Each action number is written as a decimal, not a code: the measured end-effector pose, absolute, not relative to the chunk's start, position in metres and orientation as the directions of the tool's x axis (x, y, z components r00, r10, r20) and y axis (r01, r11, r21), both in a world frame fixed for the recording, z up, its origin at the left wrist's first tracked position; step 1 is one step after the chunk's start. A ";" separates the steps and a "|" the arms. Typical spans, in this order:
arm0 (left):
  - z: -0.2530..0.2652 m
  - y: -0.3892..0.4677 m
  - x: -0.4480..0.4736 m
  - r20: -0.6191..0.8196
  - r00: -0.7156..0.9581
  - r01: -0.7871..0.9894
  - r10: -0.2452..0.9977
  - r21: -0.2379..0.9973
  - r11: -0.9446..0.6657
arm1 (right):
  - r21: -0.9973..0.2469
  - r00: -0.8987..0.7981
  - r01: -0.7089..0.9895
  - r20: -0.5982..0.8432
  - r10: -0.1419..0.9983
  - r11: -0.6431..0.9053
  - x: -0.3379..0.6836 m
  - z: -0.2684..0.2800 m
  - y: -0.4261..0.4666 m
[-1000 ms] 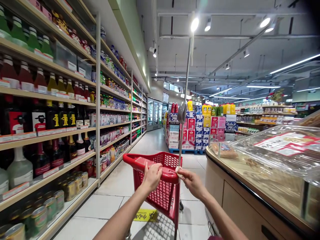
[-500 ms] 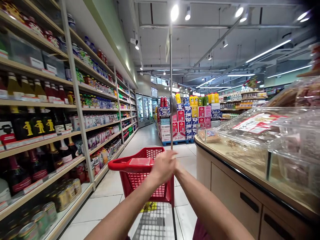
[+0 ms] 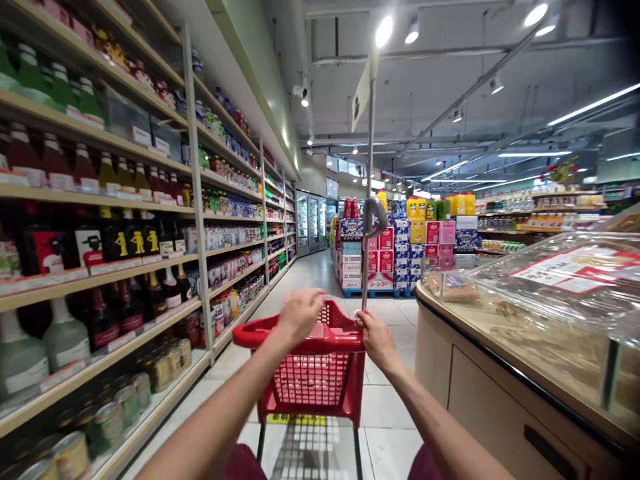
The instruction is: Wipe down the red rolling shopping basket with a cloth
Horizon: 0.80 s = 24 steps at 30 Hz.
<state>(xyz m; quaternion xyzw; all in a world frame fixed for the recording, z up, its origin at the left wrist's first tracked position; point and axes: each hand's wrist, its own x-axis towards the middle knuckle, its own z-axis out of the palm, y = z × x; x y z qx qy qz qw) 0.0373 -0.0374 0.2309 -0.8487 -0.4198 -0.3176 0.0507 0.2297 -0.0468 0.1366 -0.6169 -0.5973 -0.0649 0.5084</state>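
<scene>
A red plastic shopping cart [image 3: 313, 380] stands in front of me, its handle [image 3: 295, 341] facing me. At the handle's right end rises a thin metal pole [image 3: 369, 267] with a grey hook-like fitting [image 3: 375, 218] partway up. My right hand [image 3: 379, 340] is closed around the bottom of the pole, beside the handle's end. Over the cart's left-middle part hovers my left hand [image 3: 303, 315], blurred by motion. Its fingers look bent, but I cannot make out whether they hold anything. The cart's inside is mostly hidden by the handle and my left hand.
Shelves of bottles and cans [image 3: 120, 267] line the left side. A counter [image 3: 475, 373] with clear-covered food packs [image 3: 565, 273] runs close on the right. Stacked drink cartons [image 3: 383, 257] stand ahead on a blue pallet. Glass-door fridges [image 3: 310, 223] are farther back.
My hands were together at the pole; my left hand has moved left, away from it, while my right hand stays on it. The cart now faces me more squarely, and the view has shifted left.
</scene>
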 end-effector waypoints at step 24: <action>0.165 0.007 0.000 0.593 0.390 0.820 0.705 0.123 -0.558 | -0.308 0.103 0.931 0.740 0.665 0.199 0.217 0.119 -0.059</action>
